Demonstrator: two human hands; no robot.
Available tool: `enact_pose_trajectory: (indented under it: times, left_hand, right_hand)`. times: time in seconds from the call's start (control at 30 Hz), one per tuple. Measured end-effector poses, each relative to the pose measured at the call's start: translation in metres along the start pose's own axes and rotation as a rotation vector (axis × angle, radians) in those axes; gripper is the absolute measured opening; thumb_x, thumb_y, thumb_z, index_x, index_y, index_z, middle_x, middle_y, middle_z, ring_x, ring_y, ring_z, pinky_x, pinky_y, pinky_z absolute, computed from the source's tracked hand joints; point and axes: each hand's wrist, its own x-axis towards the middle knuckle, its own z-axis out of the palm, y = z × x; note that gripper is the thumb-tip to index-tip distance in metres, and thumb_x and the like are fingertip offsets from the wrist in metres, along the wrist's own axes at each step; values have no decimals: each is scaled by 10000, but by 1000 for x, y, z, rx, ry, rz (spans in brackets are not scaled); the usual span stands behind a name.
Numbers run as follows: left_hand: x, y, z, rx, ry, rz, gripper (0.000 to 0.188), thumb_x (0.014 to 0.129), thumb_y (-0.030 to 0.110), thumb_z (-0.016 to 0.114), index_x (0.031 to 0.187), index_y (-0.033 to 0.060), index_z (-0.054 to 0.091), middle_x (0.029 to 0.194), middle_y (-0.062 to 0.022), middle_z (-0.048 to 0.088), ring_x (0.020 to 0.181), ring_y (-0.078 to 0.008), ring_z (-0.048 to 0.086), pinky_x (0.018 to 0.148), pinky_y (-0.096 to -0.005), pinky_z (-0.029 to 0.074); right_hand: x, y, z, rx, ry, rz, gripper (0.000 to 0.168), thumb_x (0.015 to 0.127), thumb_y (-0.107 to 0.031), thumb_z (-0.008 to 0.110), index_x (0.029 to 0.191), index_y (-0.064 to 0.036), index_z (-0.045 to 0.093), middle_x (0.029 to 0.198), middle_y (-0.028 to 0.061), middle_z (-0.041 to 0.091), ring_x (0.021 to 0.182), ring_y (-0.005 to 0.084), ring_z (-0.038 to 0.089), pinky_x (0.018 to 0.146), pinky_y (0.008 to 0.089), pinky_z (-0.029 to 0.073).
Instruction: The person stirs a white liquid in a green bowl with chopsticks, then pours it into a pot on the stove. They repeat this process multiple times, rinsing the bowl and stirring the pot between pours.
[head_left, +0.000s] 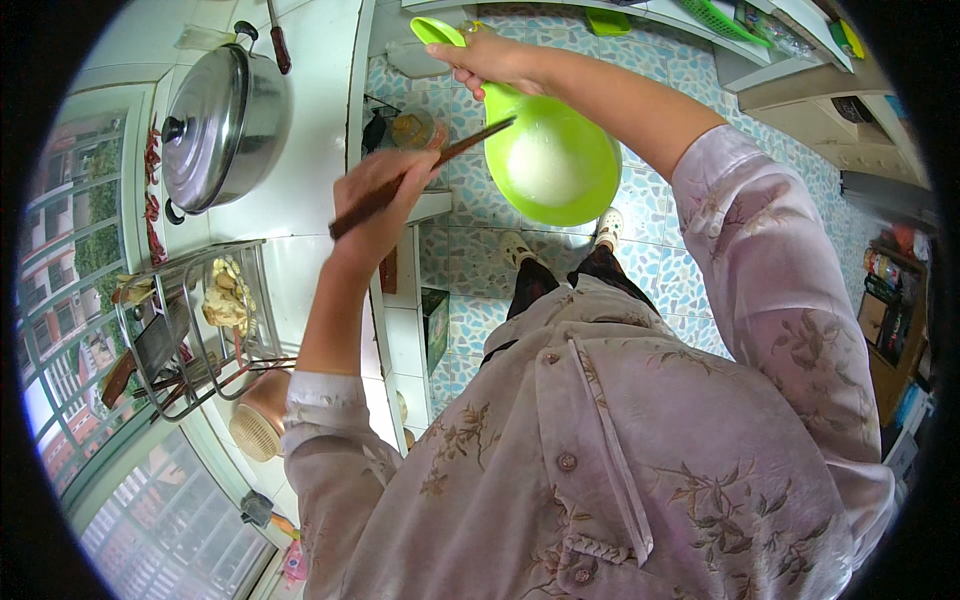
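My left hand (382, 199) is closed around dark wooden chopsticks (472, 142), whose narrow ends reach over the near-left rim area of a bright green plastic bowl with a handle (604, 184). A whitish substance (551, 165) lies in the bowl; whether it is liquid or batter I cannot tell. At the top, my right hand (495, 64) grips the bowl by its long handle (435, 31). The bowl hangs in the air above the tiled floor. Fingers of both hands partly hide the things they hold.
On the white tiled counter (315, 150) to the left stand a lidded steel pot (214, 127) and a metal rack (259, 292) with a cleaver (161, 341). A plastic bottle (412, 129) is below the counter edge. Shelves (802, 64) stand at the upper right.
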Motion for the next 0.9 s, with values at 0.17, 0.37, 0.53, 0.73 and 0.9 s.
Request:
enact_pose_trajectory:
  times: [0.17,0.37,0.53,0.73,0.9]
  left_hand:
    - [-77,-17,29,-258,110,-299,203,845,122,514,868,-55,610,719,-111,627,627,-141,613,590,-234,487]
    - [-75,-9,33,-476,201,-602,243,860,170,505,903,-51,597,757,-117,636,628,-145,612,621,-245,489]
    - [-50,0,3,-147,168,-209,197,860,113,491,867,-37,619,727,-92,641,625,-127,602,609,-231,468]
    - [-77,0,17,-480,171,-594,211,853,135,508,882,-52,602,697,-102,631,606,-129,609,598,-227,483]
    - [-4,3,-10,-307,70,-288,208,840,145,544,899,-42,609,771,-102,638,675,-144,623,638,-235,485]
  right_hand:
    - [-1,-6,-2,-16,39,-22,451,827,-469,503,686,-45,438,549,25,419,440,113,416,459,275,395]
    - [11,2,3,-9,82,-29,489,831,-484,478,660,-26,476,523,64,467,451,145,457,467,312,397]
    - [9,-5,5,-54,78,-59,483,831,-479,479,670,-24,477,528,67,470,453,147,463,464,315,398]
    - [15,4,-4,-48,49,-1,495,834,-494,457,648,-35,478,528,65,473,462,149,456,485,325,401]
    - [6,9,2,39,30,55,389,837,-438,508,726,-76,417,565,-6,399,427,89,386,432,254,381]
